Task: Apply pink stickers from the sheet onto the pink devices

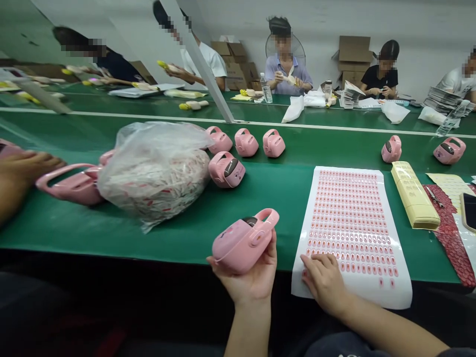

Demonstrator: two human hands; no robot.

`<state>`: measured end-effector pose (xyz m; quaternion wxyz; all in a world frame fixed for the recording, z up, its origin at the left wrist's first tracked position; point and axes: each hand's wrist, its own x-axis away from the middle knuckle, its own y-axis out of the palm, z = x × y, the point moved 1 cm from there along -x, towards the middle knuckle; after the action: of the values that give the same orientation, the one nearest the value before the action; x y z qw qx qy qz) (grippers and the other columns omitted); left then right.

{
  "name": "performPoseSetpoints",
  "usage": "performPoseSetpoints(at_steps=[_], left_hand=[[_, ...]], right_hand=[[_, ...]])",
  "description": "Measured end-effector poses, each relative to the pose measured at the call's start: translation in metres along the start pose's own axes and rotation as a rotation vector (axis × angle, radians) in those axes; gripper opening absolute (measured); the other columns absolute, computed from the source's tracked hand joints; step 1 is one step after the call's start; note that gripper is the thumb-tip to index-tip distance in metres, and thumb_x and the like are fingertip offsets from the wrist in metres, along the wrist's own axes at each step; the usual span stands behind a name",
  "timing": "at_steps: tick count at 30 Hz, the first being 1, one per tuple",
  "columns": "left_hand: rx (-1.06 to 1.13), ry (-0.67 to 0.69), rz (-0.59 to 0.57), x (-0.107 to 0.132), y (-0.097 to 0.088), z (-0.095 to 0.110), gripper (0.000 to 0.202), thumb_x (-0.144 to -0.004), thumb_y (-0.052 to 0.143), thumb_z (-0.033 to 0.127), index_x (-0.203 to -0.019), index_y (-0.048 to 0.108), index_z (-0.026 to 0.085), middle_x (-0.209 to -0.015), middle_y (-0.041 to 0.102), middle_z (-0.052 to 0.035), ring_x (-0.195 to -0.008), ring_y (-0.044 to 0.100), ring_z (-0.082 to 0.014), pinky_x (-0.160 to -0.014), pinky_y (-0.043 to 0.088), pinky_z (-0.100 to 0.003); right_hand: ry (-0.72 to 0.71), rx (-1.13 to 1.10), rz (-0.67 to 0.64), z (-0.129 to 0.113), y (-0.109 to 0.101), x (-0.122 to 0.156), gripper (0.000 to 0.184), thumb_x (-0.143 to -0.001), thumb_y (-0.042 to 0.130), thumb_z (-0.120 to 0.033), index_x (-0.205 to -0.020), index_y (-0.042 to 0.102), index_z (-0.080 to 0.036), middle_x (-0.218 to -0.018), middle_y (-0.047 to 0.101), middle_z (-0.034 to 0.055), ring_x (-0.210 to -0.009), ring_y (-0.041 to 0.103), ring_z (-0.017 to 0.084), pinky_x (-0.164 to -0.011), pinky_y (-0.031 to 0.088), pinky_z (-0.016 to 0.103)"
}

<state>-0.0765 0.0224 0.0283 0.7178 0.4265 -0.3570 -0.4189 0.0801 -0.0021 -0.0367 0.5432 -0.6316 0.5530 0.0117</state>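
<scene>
My left hand [253,282] cradles a pink plastic toy [241,245] from below, with fingers wrapped round its back. The toy has a rounded body, a loop handle, a dark window on top and a small print on its front. To the right, my right hand [327,285] rests on the lower left of a white sticker sheet [351,292]. Its fingers are bent and drawn together at the lower rows of small pink-and-red oval stickers. Whatever lies between those fingertips is too small to make out. The sheet's lower end hangs over the table edge.
A clear bag [156,173] of small white-and-red pieces lies left on the green table [148,243]. Several pink toys [226,170] stand behind. Another person's hand [26,173] is far left. A yellow paper stack [414,196] and phone [469,210] lie right. Co-workers sit opposite.
</scene>
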Motion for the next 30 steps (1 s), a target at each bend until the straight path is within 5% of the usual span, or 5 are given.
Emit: performPoseSetpoints(at_steps=[5, 10, 14, 19, 30], left_hand=[[-0.114, 0.017, 0.052, 0.003, -0.003, -0.010, 0.062, -0.057, 0.062, 0.065, -0.103, 0.056, 0.024, -0.110, 0.061, -0.0060, -0.095, 0.060, -0.0237, -0.075, 0.055, -0.035], [-0.515, 0.204, 0.001, 0.012, -0.007, -0.016, 0.064, -0.057, 0.069, 0.054, -0.114, 0.050, 0.033, -0.115, 0.057, -0.0032, -0.101, 0.057, -0.0264, -0.074, 0.055, -0.037], [-1.123, 0.497, -0.387, 0.022, -0.011, -0.016, 0.098, -0.045, 0.081, 0.028, -0.130, 0.032, 0.036, -0.123, 0.048, -0.0058, -0.106, 0.053, -0.0294, -0.082, 0.051, -0.043], [-1.446, 0.798, -0.959, 0.026, -0.002, -0.025, 0.095, -0.058, 0.074, 0.026, -0.137, 0.021, 0.030, -0.125, 0.042, -0.0135, -0.109, 0.050, -0.0317, -0.084, 0.048, -0.047], [-1.521, 0.791, -1.113, 0.032, 0.002, -0.033, 0.099, -0.059, 0.073, 0.016, -0.139, 0.015, 0.025, -0.130, 0.036, -0.0176, -0.116, 0.045, -0.0310, -0.087, 0.046, -0.045]], right_hand=[[-0.112, -0.093, 0.074, -0.002, 0.001, 0.001, 0.030, -0.088, 0.037, -0.012, -0.110, 0.055, -0.020, -0.069, 0.066, 0.0027, -0.072, 0.058, 0.018, -0.070, 0.037, 0.036], [0.454, -0.567, 0.145, 0.014, -0.040, -0.033, 0.028, -0.084, 0.050, -0.025, -0.112, 0.050, -0.024, -0.069, 0.065, -0.0003, -0.069, 0.062, 0.017, -0.071, 0.045, 0.035], [0.604, -0.784, 0.098, 0.023, -0.096, -0.071, 0.033, -0.079, 0.058, -0.029, -0.111, 0.049, -0.023, -0.067, 0.064, -0.0021, -0.074, 0.062, 0.018, -0.082, 0.043, 0.040], [0.486, -0.792, -0.103, 0.013, -0.125, -0.088, 0.031, -0.074, 0.062, -0.024, -0.104, 0.054, -0.023, -0.068, 0.062, -0.0028, -0.072, 0.061, 0.016, -0.081, 0.043, 0.037], [0.362, -0.633, -0.188, 0.008, -0.121, -0.085, 0.032, -0.074, 0.055, -0.013, -0.104, 0.053, -0.024, -0.069, 0.063, -0.0030, -0.073, 0.060, 0.015, -0.073, 0.046, 0.031]])
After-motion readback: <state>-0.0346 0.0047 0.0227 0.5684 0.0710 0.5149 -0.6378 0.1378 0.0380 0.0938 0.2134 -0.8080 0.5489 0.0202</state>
